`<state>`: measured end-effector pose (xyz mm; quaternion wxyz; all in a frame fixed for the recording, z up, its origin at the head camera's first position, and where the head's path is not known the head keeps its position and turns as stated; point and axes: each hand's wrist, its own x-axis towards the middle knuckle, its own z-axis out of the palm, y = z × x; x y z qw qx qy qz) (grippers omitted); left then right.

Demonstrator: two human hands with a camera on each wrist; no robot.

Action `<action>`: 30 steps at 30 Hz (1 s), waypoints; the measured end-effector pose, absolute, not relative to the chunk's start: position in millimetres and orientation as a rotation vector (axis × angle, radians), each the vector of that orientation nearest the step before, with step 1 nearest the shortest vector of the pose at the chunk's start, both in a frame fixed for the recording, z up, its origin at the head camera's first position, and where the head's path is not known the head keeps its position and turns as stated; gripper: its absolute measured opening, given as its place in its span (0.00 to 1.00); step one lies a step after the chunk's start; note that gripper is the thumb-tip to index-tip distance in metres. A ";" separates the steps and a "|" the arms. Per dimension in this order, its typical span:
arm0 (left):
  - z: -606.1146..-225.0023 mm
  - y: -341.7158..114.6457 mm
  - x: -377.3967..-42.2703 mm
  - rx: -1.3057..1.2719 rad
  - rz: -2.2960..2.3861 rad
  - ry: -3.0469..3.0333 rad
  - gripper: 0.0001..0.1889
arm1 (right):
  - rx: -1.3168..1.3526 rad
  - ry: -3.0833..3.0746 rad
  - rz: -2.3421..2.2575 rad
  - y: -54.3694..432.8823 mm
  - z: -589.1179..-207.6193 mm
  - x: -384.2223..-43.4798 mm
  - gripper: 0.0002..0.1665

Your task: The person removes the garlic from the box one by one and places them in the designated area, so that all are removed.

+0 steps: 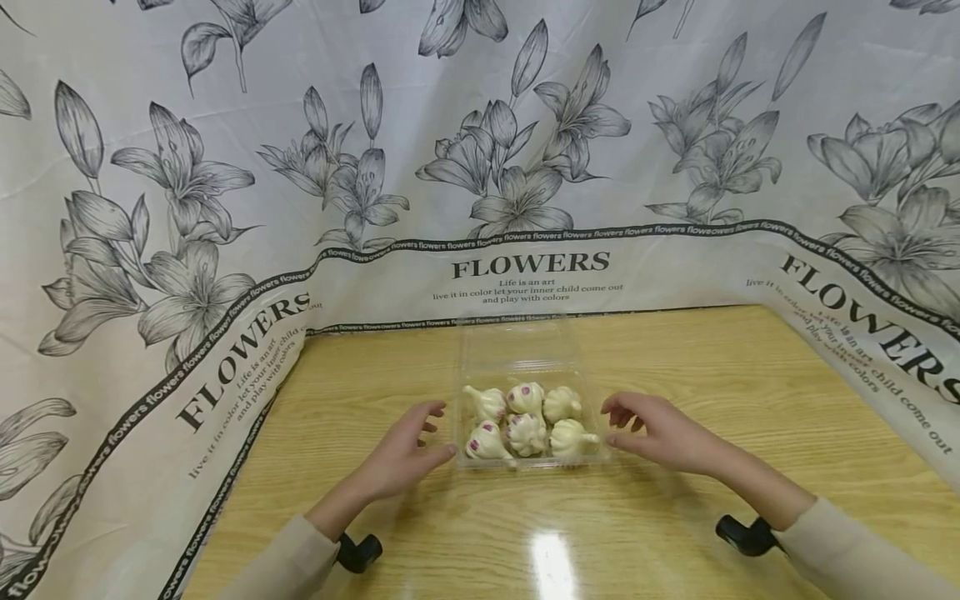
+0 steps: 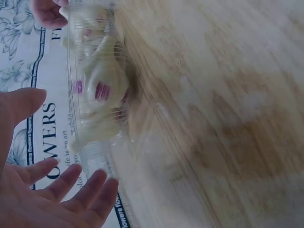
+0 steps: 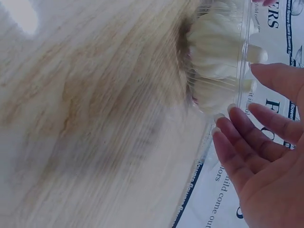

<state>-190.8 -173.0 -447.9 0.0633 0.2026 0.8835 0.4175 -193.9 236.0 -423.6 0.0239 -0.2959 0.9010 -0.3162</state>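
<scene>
Pale beige left sleeve [image 1: 288, 560], matching right sleeve [image 1: 862, 554], stubby black left fitting [image 1: 362, 553], similar right fitting [image 1: 750, 536], both perhaps wrist-camera mounts

From above, a hand could reach down into the box [image 1: 491, 464] at the centre of the frame, but the six garlic bulbs [image 1: 526, 435] in it sit close together, with only narrow gaps between. Its sides are hemmed in by the left hand [image 1: 408, 450] and right hand [image 1: 660, 429], each just beside an edge. Behind it, the opened lid [image 1: 517, 346] stands in the way. The cloth [image 1: 532, 279] closes off the top and both sides. Across the table [image 1: 465, 542], the free way runs along the lower middle, between the forearms.
</scene>
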 end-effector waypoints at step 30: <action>-461.3 -134.2 -198.1 0.743 0.711 2.812 0.62 | -1.261 2.823 -0.713 202.1 -428.1 -213.3 0.15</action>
